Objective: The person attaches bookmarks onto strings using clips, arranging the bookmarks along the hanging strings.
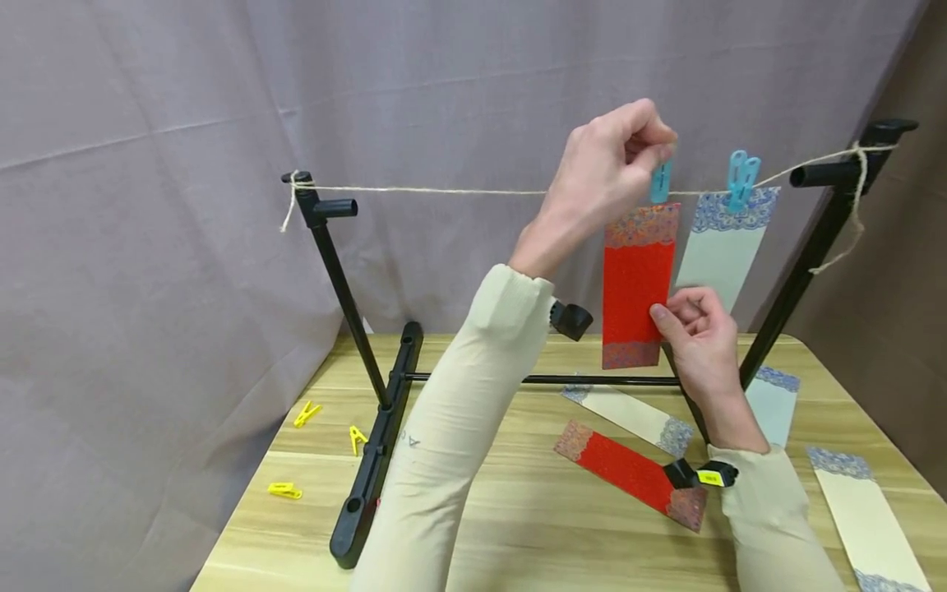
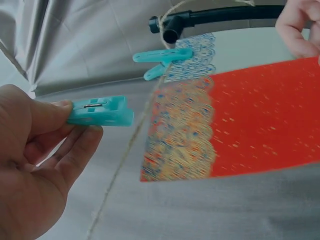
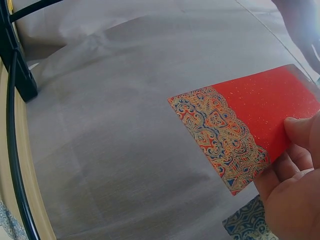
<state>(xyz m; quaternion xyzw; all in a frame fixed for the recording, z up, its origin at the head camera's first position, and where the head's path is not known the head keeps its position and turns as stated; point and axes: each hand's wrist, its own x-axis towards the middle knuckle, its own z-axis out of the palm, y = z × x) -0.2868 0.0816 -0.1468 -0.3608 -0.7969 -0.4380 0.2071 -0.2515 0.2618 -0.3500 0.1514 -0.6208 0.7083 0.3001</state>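
Note:
My left hand [image 1: 602, 173] pinches a light-blue clothespin [image 1: 661, 185] by its handle end, right above the string [image 1: 444, 190]. In the left wrist view the clothespin [image 2: 102, 111] points toward the string, with a gap between its tip and the card. The thumb and fingers of my right hand [image 1: 703, 349] hold a red card [image 1: 638, 288] by its lower right edge. This card hangs upright, its patterned top border [image 2: 180, 130] right at the string. Just right of it, another blue clothespin [image 1: 741, 182] fastens a pale card [image 1: 721, 255] with a blue-patterned border to the string.
A black stand [image 1: 336, 279] carries the string between its two posts. On the wooden table [image 1: 518, 510] lie a second red card [image 1: 629, 469], a cream card [image 1: 629, 413], more pale cards [image 1: 869, 518] at right, and several yellow clothespins [image 1: 284, 491] at left. Grey cloth [image 1: 185, 247] hangs behind.

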